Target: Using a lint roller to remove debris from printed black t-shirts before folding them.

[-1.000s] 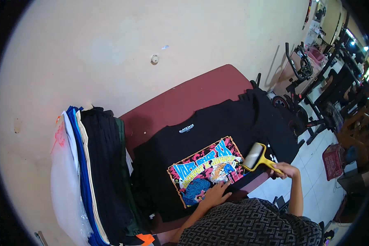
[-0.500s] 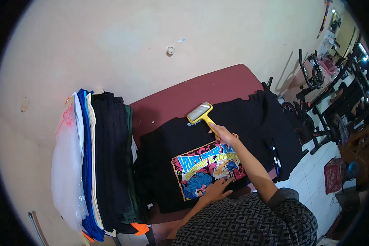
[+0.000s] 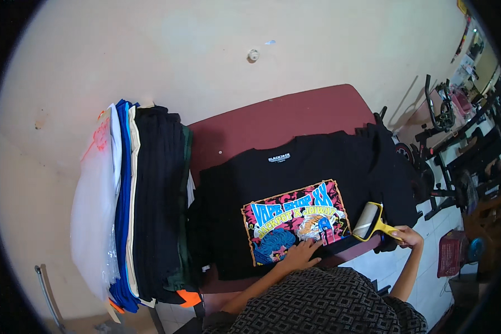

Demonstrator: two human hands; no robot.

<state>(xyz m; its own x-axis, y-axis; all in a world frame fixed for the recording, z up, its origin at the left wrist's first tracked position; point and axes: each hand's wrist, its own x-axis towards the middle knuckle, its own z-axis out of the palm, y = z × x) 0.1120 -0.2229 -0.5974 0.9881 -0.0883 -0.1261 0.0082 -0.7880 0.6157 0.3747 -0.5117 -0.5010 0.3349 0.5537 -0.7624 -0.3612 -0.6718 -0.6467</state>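
Observation:
A black T-shirt (image 3: 228, 189) with a bright, multicoloured printed panel (image 3: 295, 220) on its front lies spread on a dark red padded table (image 3: 273, 114). My left hand (image 3: 299, 254) rests flat on the lower edge of the print, fingers outstretched. At the shirt's lower right, my right hand (image 3: 408, 237) is wrapped round the yellow handle of a lint roller (image 3: 366, 221). The roller's pale cylinder is over the black fabric just right of the print; whether it presses on the cloth I cannot tell.
Left of the shirt hangs a thick row of folded garments (image 3: 158, 206), black, blue, cream and green, beside a clear plastic bag (image 3: 93, 222). More black cloth (image 3: 392, 167) lies on the table's right end. Exercise bikes (image 3: 440, 150) and a red basket (image 3: 451, 253) stand on the right.
My right hand has carried the lint roller from the shirt's collar down and right to its lower right side. The left hand stays on the print. The view has shifted slightly.

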